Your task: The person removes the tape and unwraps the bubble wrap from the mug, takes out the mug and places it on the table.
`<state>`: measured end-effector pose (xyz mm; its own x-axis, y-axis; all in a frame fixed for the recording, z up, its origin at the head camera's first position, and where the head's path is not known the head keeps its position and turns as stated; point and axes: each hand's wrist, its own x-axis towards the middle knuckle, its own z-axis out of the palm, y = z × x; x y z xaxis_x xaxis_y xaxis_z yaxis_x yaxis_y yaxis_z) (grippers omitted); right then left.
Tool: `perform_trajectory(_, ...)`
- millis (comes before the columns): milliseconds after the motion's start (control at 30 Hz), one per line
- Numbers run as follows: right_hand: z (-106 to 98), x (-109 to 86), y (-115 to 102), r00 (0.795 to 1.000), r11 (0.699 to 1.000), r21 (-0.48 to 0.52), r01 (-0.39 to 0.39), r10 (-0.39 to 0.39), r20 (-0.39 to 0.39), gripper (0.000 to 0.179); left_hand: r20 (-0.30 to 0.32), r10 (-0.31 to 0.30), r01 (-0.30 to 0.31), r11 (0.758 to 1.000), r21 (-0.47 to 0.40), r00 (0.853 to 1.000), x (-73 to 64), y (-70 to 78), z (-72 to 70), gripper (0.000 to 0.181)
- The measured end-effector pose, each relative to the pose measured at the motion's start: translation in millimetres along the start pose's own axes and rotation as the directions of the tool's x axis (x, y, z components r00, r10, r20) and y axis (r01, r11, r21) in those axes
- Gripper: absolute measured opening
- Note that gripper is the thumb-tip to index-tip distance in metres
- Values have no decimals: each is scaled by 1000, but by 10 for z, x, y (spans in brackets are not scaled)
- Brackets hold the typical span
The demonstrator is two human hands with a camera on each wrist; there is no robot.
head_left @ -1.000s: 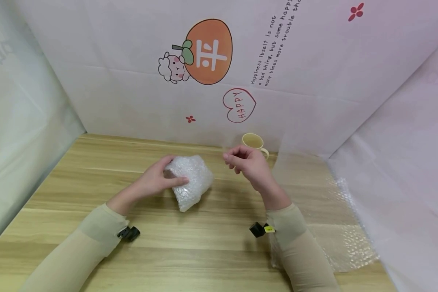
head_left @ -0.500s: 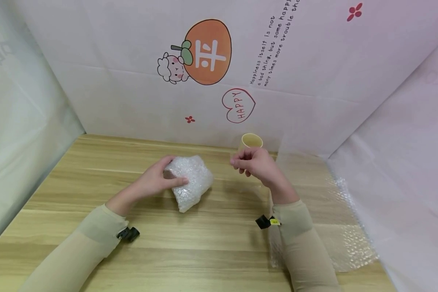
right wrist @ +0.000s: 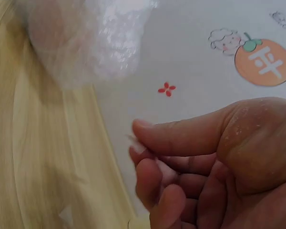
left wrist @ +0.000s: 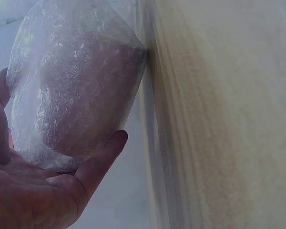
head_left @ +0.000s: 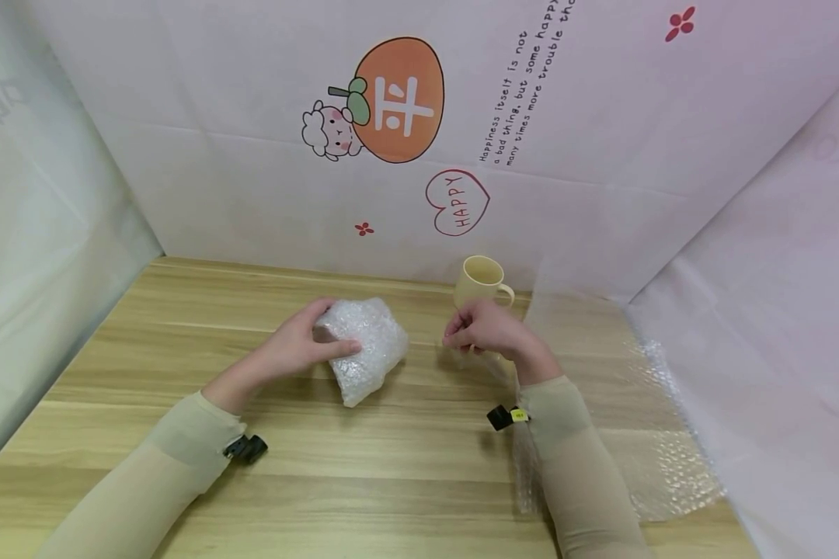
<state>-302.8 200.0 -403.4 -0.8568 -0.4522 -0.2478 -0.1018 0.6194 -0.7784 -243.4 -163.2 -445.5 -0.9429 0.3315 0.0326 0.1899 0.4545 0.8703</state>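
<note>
A bubble-wrapped bundle sits near the centre of the head frame, the left hand gripping its left side with thumb and fingers spread around it. To its right, the right hand pinches a small clear piece. Just beyond stands a yellow mug; a bubble-wrap sheet covers the worktop at lower right.

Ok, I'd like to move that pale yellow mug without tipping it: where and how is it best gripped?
Probably by its handle, coming from the person's right: the mug stands upright and the handle juts out that way. The right hand is nearest, in front.
</note>
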Motion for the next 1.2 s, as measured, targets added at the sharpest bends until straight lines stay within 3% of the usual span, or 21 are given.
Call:
perform_trajectory(367,41,117,243,992,988,-122,-98,107,70,7,-2,11,-11,1000,-1,1000,3,8,8,94)
perform_trajectory(667,38,167,310,988,946,-298,-131,150,43,11,-4,1,-1,1000,7,1000,4,1,5,96)
perform_trajectory(933,63,165,300,987,913,-381,-145,158,4,12,-4,-4,4,1000,12,1000,4,-2,4,97)
perform_trajectory(1200,71,184,316,980,870,-452,-196,190,-58,32,-2,-6,6,1000,10,1000,5,-6,7,97)
